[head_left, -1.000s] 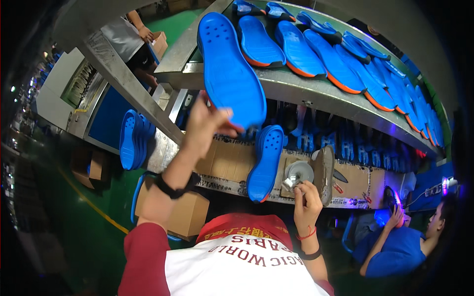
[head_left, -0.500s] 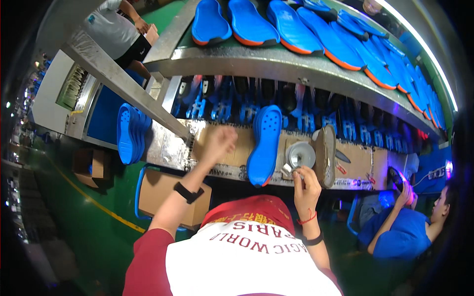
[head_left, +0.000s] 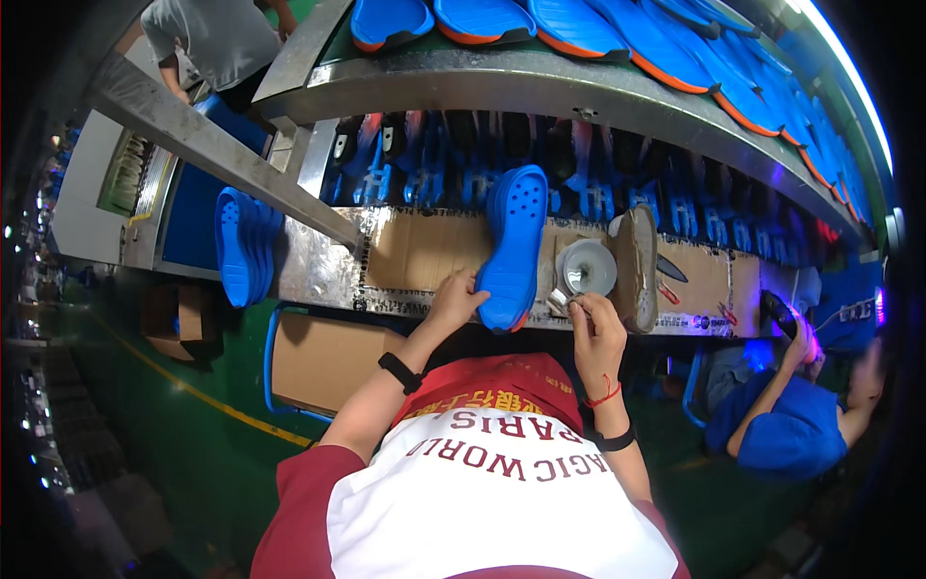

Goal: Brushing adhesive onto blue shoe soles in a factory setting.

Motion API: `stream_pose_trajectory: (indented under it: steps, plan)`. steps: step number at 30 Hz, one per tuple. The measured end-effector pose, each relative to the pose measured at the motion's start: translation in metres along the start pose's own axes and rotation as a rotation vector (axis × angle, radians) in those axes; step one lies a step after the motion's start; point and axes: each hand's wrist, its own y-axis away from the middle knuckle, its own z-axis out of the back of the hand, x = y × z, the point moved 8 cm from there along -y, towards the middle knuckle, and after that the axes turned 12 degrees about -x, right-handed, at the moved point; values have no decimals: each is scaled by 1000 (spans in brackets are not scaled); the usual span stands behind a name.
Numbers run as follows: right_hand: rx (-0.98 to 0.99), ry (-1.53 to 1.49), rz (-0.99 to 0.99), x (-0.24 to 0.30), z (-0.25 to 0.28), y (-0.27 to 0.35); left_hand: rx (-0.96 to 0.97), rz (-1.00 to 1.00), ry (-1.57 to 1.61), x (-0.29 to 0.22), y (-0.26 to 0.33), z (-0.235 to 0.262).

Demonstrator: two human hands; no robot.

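A stack of blue shoe soles (head_left: 513,251), with small holes toward the far end, lies on the bench in front of me. My left hand (head_left: 457,301) is at the near left edge of this stack, fingers closed on the sole's rim. My right hand (head_left: 598,328) pinches a small pale-ended tool (head_left: 558,300), whose kind I cannot make out. That tool is beside the near rim of a white bowl (head_left: 589,268). Right of the bowl stands a worn, light-brown long piece (head_left: 635,270).
Blue soles with orange edges (head_left: 579,27) line the raised shelf (head_left: 434,85). Another sole stack (head_left: 246,249) stands left, beyond a slanted metal post (head_left: 222,150). A knife (head_left: 670,269) lies right. A co-worker in blue (head_left: 786,420) sits at the far right.
My left hand has come down and right from above the cardboard to the sole stack's edge. My right hand stays by the bowl. The view has shifted slightly.
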Motion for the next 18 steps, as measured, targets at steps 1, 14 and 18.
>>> stream_pose_trajectory:
  steps: [1,14,18]
  plan:
    - [-4,8,15,1,1,-1,32,83,128,1,0,4]
    - [88,-107,105,53,2,-3,-173,168,718,-89,47,82]
    - [80,-149,256,77,-6,-7,-298,19,557,-114,52,98]
